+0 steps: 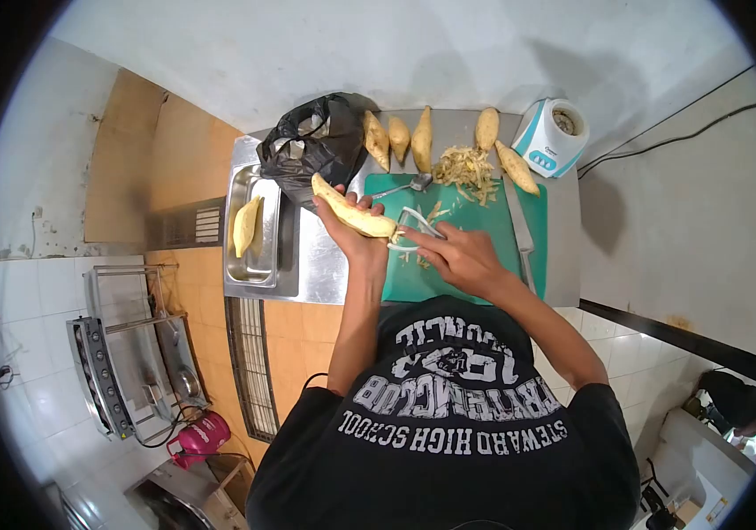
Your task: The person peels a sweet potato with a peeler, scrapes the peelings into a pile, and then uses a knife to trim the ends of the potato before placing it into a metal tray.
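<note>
My left hand point(353, 240) is wrapped round a long, yellow, partly peeled sweet potato point(349, 212), raised above the left edge of a green cutting board point(506, 252). At the sweet potato's right end, my right hand point(469, 258) is closed on a white-framed peeler point(422, 219). Its blade is too small to make out clearly. Below, a few peel scraps lie on the board. A pile of peelings point(466, 172) sits at its far edge, and a large knife point(517, 221) lies along its right side. Behind my left hand is a metal spoon-like utensil point(419, 182).
A peeled sweet potato point(246, 226) lies in the steel basin point(263, 272) on the left. A black plastic bag point(316, 146) stands behind it. Several sweet potatoes point(422, 140) line the wall. At the back right stands a white-and-teal blender base point(556, 137).
</note>
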Tool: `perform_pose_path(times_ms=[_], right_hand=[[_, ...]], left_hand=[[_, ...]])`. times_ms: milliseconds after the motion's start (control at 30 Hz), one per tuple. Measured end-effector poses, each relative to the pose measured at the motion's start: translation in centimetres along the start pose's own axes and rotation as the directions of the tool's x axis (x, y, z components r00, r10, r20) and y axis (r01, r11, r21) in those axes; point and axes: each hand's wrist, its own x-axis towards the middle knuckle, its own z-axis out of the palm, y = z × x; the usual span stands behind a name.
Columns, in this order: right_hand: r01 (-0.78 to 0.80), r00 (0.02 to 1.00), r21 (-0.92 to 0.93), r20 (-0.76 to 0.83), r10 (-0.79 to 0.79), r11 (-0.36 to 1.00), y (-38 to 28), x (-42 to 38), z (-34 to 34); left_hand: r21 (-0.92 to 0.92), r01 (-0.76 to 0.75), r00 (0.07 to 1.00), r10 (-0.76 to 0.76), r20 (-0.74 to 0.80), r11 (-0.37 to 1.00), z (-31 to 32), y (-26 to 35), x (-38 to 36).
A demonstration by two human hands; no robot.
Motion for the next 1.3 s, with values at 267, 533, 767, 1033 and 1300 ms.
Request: perform_pose_path(times_ms=[267,533,767,1033,1300], right_hand=[[-0.004,1.000,0.011,0.027,0.004,1.000,-0.9,0.3,-0.1],[-0.082,0.997,0.035,0.005,0.082,0.996,-0.6,0.3,-1.1],[0.020,1.000,-0.074,0.009,-0.019,0.997,-1.0,0.7,1.5],[0.013,1.000,-0.082,0.010,-0.012,0.997,-0.6,-0.3,0.4],[-0.025,1.000,-0.037,0.010,0.025,0.999,0.1,-0.4,0.3]], left_hand=[[-0.077,0.039,0.993,-0.030,0.117,0.996,0.5,1.0,-0.1],[0.219,-0.077,0.995,0.089,-0.048,0.973,-0.3,0.7,0.4],[0.215,0.032,0.998,-0.020,-0.057,0.976,-0.5,0.7,0.3],[0.104,0.051,0.997,-0.046,-0.056,0.993,0.1,1.4,0.1],[0.069,0.053,0.999,-0.053,-0.004,0.996,-0.2,1.8,0.4]])
